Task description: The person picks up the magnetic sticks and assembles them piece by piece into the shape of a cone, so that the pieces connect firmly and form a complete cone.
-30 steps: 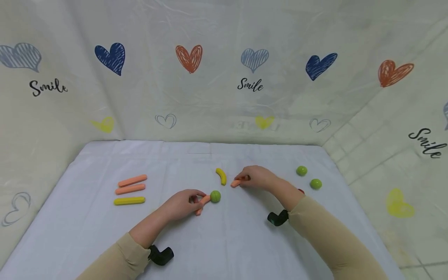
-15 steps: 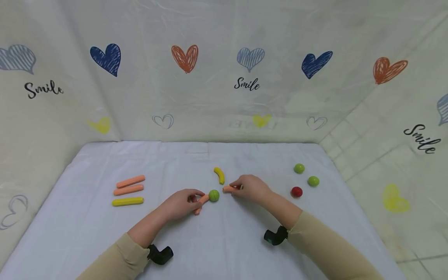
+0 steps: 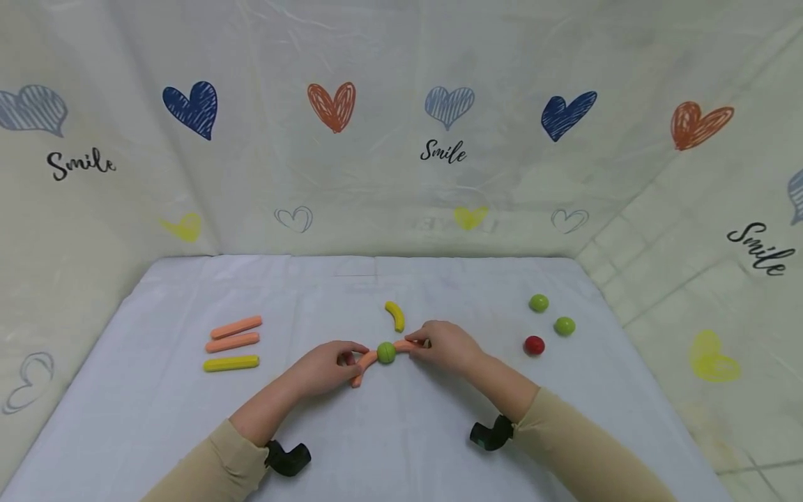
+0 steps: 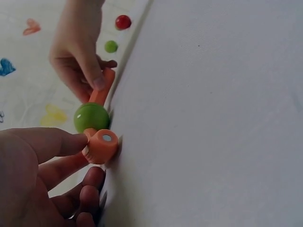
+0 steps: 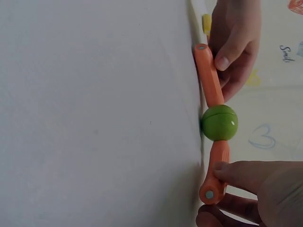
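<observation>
A green ball (image 3: 386, 353) lies on the white-covered table between two orange magnetic sticks. My left hand (image 3: 325, 366) pinches the left stick (image 5: 208, 75), whose far end meets the ball. On the other side, my right hand (image 3: 448, 346) pinches the right stick (image 5: 218, 158) between thumb and fingers, and that stick touches the ball too. Small silvery discs show in the sticks' outer ends in the wrist views. Just behind the ball lies a short curved yellow stick (image 3: 395, 316), touched by neither hand.
At the left lie an upper orange stick (image 3: 236, 327), a lower orange stick (image 3: 232, 341) and a straight yellow stick (image 3: 231, 363). A red ball (image 3: 534, 345) and two green balls (image 3: 539, 302) sit at the right. A heart-printed curtain (image 3: 376, 174) hangs behind the table.
My right hand has moved left and slightly nearer with its orange stick, which now touches the green ball. The red ball has come into full view. My left hand has stayed in place.
</observation>
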{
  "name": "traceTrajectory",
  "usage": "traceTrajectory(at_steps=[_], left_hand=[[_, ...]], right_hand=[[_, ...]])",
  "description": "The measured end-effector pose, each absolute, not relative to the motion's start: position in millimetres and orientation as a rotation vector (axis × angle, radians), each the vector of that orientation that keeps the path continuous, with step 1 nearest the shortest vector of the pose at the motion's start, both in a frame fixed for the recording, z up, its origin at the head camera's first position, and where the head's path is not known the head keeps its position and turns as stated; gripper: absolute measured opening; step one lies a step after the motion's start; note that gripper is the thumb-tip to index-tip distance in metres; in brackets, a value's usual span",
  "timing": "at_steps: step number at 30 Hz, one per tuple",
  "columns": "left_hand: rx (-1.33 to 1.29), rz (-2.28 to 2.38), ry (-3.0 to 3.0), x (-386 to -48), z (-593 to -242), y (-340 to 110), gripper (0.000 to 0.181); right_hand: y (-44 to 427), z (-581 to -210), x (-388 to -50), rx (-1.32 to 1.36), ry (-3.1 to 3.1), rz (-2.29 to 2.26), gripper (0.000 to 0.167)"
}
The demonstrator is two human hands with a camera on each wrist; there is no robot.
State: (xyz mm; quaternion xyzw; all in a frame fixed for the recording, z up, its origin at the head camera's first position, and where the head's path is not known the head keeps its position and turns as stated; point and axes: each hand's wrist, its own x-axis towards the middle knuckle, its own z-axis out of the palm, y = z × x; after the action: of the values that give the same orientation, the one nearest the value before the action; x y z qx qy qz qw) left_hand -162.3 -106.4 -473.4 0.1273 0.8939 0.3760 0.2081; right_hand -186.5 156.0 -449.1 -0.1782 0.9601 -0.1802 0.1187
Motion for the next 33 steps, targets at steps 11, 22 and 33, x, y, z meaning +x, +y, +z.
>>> traceTrajectory(at_steps=[11, 22, 33], left_hand=[[0.448, 1.057, 2.391, -166, -471, -115, 0.044], [0.439, 1.032, 2.424, -156, -470, -112, 0.047], [0.392, 1.063, 2.440, -133, -467, -105, 0.050]], right_hand=[[152, -453, -184, -0.501, 2.823, -0.506, 0.029], [147, -453, -183, -0.471, 2.804, -0.537, 0.031], [146, -452, -184, -0.635, 2.818, -0.563, 0.027]])
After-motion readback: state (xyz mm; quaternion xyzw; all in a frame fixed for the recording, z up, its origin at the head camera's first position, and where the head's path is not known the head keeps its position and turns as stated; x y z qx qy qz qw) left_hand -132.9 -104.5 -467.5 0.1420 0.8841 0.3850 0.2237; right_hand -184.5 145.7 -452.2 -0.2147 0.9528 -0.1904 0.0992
